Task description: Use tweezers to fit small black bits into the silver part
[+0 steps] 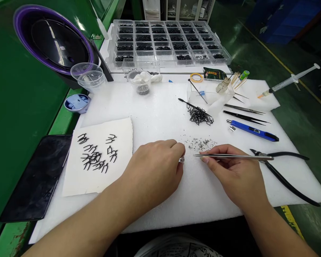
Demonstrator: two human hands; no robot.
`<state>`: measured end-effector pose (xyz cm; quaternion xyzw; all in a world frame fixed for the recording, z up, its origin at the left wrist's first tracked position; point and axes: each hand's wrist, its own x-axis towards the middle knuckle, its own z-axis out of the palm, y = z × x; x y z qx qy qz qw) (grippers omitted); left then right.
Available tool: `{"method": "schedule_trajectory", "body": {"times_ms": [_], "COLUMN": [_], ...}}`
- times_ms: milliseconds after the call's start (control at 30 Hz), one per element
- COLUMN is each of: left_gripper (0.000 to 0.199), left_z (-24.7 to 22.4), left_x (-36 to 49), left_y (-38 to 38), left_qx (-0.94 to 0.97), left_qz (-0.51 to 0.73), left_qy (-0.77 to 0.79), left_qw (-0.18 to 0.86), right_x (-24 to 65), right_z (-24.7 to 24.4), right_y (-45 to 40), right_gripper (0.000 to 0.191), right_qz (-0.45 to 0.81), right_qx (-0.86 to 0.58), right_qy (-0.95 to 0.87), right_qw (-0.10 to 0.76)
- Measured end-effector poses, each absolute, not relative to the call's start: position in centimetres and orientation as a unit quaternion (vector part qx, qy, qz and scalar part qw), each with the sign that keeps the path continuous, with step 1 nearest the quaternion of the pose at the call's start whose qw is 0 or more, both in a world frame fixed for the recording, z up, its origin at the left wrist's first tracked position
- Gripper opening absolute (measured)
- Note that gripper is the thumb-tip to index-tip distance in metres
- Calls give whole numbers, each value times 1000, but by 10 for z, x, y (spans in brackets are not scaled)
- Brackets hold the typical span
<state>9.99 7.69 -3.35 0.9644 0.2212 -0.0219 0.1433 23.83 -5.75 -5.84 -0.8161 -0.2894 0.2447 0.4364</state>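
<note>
My right hand (pixel 231 171) pinches a pair of metal tweezers (pixel 240 156), whose tips point left. My left hand (pixel 160 164) is closed, fingers curled around a small shiny metal piece (pixel 181 159) that pokes out by the fingertips; the rest of it is hidden. Just beyond the tweezer tips lie scattered tiny dark pieces (pixel 201 144) on the white foam sheet (pixel 160 121). Farther back is a heap of small bent black parts (pixel 201 115). More black forked parts (pixel 93 157) rest on a square white pad (pixel 76 182) left of my left hand.
On the right lie black-handled cutters (pixel 283 176), a blue pen-like tool (pixel 253 130), other tweezers (pixel 244 116) and a syringe (pixel 289 81). A compartment tray (pixel 160 62) of black parts stands behind. Clear cups (pixel 88 76), a purple-rimmed fan-like device (pixel 53 39) and a dark tablet (pixel 34 178) are left.
</note>
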Motion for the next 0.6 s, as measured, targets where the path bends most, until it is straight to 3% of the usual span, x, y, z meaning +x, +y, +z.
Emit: {"method": "schedule_trajectory", "body": {"times_ms": [600], "left_gripper": [19], "left_z": [-33], "left_x": [100], "left_y": [78], "left_qx": [963], "left_qz": [-34], "left_qy": [223], "left_qw": [145], "right_x": [238], "right_z": [-58], "right_y": [-57], "right_gripper": [13], "right_qz": [242], "right_qx": [-820], "right_qy": [-293], "right_qw": [428]}}
